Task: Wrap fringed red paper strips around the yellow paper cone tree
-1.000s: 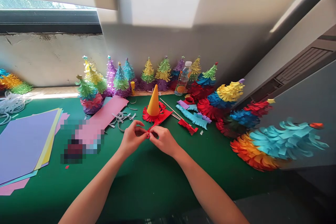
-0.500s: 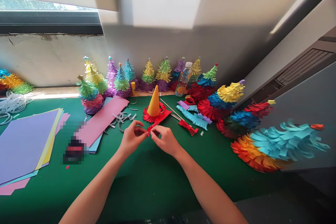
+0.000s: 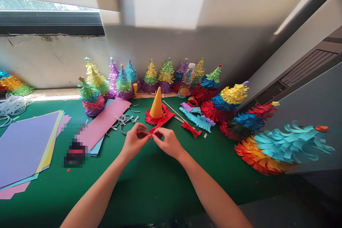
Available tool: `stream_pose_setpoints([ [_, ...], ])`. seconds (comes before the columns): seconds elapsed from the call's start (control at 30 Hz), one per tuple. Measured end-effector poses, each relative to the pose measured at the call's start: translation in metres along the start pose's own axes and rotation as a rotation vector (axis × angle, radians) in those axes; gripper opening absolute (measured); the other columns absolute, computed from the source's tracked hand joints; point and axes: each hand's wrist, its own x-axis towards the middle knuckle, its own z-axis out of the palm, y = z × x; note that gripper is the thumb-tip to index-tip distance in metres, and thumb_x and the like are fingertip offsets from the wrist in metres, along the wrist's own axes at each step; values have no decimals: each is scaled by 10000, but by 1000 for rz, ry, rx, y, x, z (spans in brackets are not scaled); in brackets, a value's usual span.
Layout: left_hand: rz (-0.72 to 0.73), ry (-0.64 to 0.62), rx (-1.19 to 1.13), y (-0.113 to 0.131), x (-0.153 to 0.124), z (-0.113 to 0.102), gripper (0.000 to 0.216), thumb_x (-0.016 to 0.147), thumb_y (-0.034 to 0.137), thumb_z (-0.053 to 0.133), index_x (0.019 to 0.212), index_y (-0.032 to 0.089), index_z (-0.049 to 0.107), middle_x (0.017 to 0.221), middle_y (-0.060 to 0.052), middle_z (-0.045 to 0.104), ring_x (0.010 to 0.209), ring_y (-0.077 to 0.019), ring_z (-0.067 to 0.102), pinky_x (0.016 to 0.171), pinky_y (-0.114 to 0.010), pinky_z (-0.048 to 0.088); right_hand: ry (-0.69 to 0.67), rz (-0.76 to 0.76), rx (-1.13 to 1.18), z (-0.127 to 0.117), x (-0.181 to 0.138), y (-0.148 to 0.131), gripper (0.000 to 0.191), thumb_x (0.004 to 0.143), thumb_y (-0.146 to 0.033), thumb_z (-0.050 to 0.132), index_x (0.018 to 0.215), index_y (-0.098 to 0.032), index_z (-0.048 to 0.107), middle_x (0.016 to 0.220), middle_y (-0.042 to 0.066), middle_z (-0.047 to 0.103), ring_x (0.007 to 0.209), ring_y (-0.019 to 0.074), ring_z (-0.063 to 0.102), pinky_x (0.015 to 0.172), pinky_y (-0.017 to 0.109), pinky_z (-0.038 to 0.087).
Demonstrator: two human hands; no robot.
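Note:
My left hand (image 3: 135, 138) and my right hand (image 3: 169, 143) meet in front of a yellow paper cone (image 3: 156, 106). Both pinch the near end of a fringed red paper strip (image 3: 166, 117), with fingertips almost touching. The strip curls around the foot of the cone, and its fringe lies on the green table. Fingers cover most of the pinched end. Just right of the strip lie thin sticks (image 3: 175, 110) and a small cut piece of red paper (image 3: 191, 130). Curled grey-white strips (image 3: 123, 123) lie near my left hand.
Fringed paper trees (image 3: 151, 74) line the wall, with a clear bottle (image 3: 186, 82) among them. Larger paper trees (image 3: 291, 144) stand at right. Blue fringed strips (image 3: 196, 118) lie nearer. Coloured sheets (image 3: 29, 142), a pink sheet (image 3: 107, 123) and a blurred dark object (image 3: 75, 153) are at left.
The fingertips have shifted very slightly at the red strip's end. Everything else stays in place, apart from a tiny shift of the camera.

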Motion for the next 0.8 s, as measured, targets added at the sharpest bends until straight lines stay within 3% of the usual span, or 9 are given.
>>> stream_pose_setpoints([
  [0.23, -4, 8, -28, -1, 0, 1, 293, 665, 262, 690, 848, 186, 473, 714, -17, 677, 689, -162, 655, 683, -291, 517, -2, -38, -36, 0, 1, 3, 137, 815, -187, 476, 704, -188, 557, 658, 13, 602, 591, 133, 545, 557, 235, 417],
  [0.33, -19, 32, -12, -1, 0, 0, 286, 657, 238, 680, 849, 183, 476, 695, -12, 668, 672, -157, 646, 666, -282, 507, 64, -56, -131, -5, 4, 10, 145, 809, -180, 463, 723, -188, 580, 711, 33, 635, 633, 150, 574, 612, 257, 445],
  [0.53, -55, 68, 45, -3, 2, -1, 244, 644, 185, 634, 842, 178, 492, 669, -6, 649, 642, -150, 622, 625, -264, 482, 498, 113, -278, -35, 10, 27, 163, 794, -261, 486, 690, -181, 583, 635, 39, 620, 587, 176, 574, 607, 291, 449],
  [0.7, -81, 70, 88, -7, 2, 0, 233, 636, 154, 595, 839, 183, 485, 652, 10, 634, 643, -150, 619, 637, -268, 475, 842, 255, -41, -54, 11, 42, 201, 792, -355, 530, 745, -169, 590, 639, 24, 618, 576, 163, 571, 586, 283, 459],
  [0.8, -105, 30, 109, -10, 1, 1, 227, 640, 145, 572, 841, 188, 477, 660, 15, 632, 641, -145, 616, 627, -261, 468, 894, 229, 131, -52, 11, 44, 234, 802, -391, 538, 769, -164, 589, 668, 22, 621, 583, 152, 572, 556, 267, 463],
])
